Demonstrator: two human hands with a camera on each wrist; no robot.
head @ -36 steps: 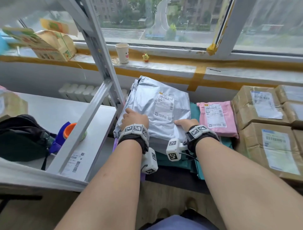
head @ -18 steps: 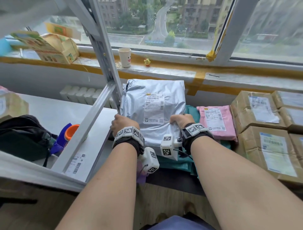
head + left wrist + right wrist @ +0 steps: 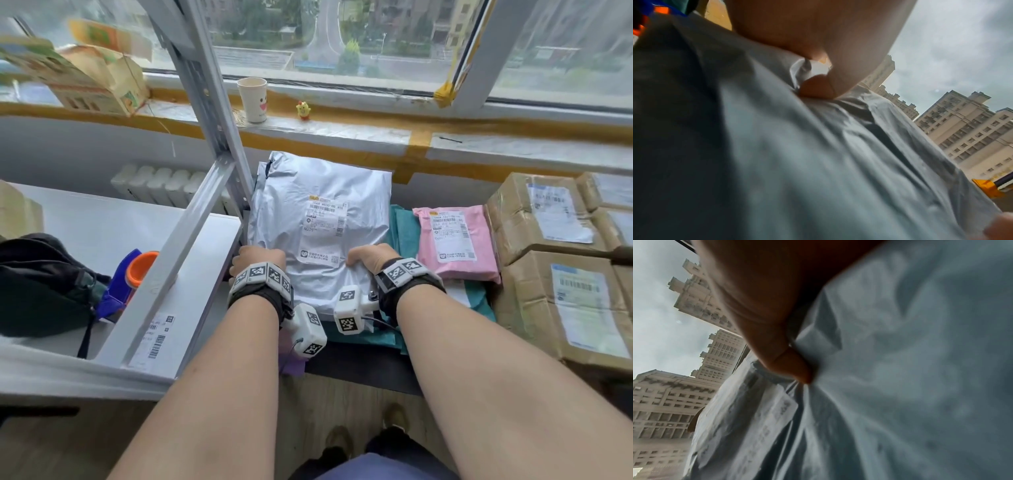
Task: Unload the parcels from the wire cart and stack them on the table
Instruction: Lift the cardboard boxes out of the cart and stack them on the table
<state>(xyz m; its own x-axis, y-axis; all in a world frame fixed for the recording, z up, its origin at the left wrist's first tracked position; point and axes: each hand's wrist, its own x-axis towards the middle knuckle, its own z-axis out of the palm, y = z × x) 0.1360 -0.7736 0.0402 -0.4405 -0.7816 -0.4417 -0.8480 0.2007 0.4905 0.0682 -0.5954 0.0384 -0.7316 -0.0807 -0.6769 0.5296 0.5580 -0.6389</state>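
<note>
Nearest the person, the left hand [image 3: 260, 262] and right hand [image 3: 368, 258] each grip the near edge of a silver bag [image 3: 320, 222], one at each near corner. The wrist views show the fingers [image 3: 795, 368] curled and pinching bunched plastic, the left thumb [image 3: 818, 88] pressed into a fold. The bag lies label up on teal parcels [image 3: 404, 228] on the dark desk [image 3: 359, 371], against the grey rack post [image 3: 219, 137].

The step looks like setting or squaring this bag on its pile, so stacking seems well under way. The wire cart is not in view, so what remains to unload cannot be told.

Counted: one silver bag, one pink bag [image 3: 455, 241] just right of it on the teal layer, and at least four taped brown boxes [image 3: 548, 219] at the far right. How many teal parcels there are cannot be told. Beyond, the sill holds one paper cup [image 3: 252, 99] and one small yellow figure [image 3: 303, 110].
</note>
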